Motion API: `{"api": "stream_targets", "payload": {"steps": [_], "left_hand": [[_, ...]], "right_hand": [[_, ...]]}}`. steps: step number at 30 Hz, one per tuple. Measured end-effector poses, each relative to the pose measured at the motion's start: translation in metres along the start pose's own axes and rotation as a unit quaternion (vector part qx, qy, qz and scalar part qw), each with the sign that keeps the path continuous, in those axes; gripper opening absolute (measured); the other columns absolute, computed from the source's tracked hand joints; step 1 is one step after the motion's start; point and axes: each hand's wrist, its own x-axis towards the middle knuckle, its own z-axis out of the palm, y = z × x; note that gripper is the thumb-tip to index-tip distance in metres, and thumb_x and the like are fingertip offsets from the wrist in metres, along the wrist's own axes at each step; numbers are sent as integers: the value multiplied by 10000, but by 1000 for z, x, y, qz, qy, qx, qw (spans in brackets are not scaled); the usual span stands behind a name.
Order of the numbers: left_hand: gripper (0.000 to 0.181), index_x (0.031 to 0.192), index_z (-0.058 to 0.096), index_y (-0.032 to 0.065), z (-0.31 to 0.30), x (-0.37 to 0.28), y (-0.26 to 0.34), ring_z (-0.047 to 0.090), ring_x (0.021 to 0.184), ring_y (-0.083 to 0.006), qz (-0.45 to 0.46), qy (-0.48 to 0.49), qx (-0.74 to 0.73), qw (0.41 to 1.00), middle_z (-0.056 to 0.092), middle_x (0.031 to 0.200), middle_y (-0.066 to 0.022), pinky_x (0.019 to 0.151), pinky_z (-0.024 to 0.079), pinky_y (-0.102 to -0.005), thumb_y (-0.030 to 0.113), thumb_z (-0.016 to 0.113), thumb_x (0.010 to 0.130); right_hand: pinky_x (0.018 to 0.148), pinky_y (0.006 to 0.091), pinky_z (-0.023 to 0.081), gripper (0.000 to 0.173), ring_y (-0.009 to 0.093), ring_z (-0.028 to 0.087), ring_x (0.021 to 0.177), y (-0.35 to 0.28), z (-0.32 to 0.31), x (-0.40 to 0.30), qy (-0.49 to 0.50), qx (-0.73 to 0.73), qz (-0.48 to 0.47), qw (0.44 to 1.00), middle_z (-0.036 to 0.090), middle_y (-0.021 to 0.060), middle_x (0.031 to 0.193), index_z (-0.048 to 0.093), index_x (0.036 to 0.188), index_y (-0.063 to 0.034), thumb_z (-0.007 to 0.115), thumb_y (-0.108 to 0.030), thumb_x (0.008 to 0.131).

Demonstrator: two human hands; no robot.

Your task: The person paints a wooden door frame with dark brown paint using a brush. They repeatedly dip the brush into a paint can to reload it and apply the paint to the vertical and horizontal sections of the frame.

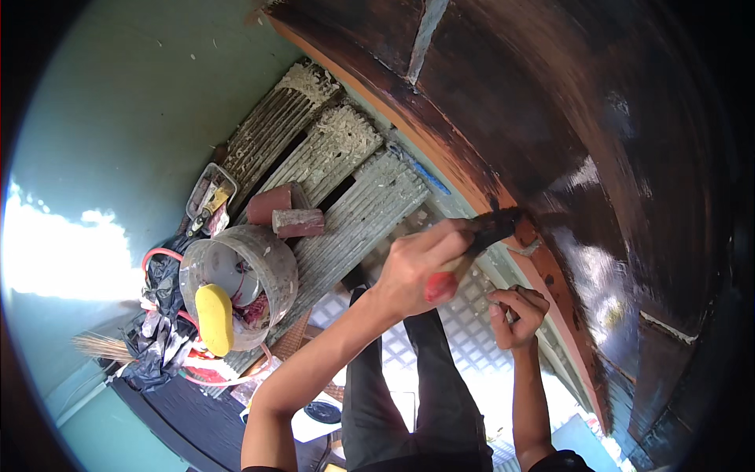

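My left hand (422,259) grips a paintbrush (494,231) whose handle ends in red. The brush's dark, paint-covered head touches, or nearly touches, the upper part of an orange-brown door or window frame (466,177). Dark paint covers much of the panel (495,112) beside the frame, streaky and shiny in places. Lower right, my right hand (519,315) hovers near the frame with its fingers loosely curled, and nothing shows in it.
Ribbed, debris-strewn planks (348,194) lie left of the frame. On them stand a clear plastic bucket (280,259) with a yellow sponge (214,318) at its rim, and two reddish cylinders (299,223). A tool tray (230,174) and black plastic bags (156,354) sit near the green wall (147,106).
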Motion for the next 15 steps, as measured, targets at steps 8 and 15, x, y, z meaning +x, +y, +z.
{"api": "stream_targets", "payload": {"steps": [8,15], "left_hand": [[100,867,623,-37,-63,52,-61,667,882,-248,-81,362,-28,928,678,983,-158,792,519,-315,-13,712,828],[175,828,591,-31,-4,26,-63,683,736,-238,1,334,132,933,689,915,-175,650,537,-293,-56,742,742]], "right_hand": [[487,286,432,113,177,556,470,0,-5,-5,-63,-2,38,997,637,53,617,683,795,-29,634,-102,724],[495,284,439,113,176,560,476,-1,4,-13,-82,7,60,995,649,57,643,682,804,-35,639,-95,719]]}}
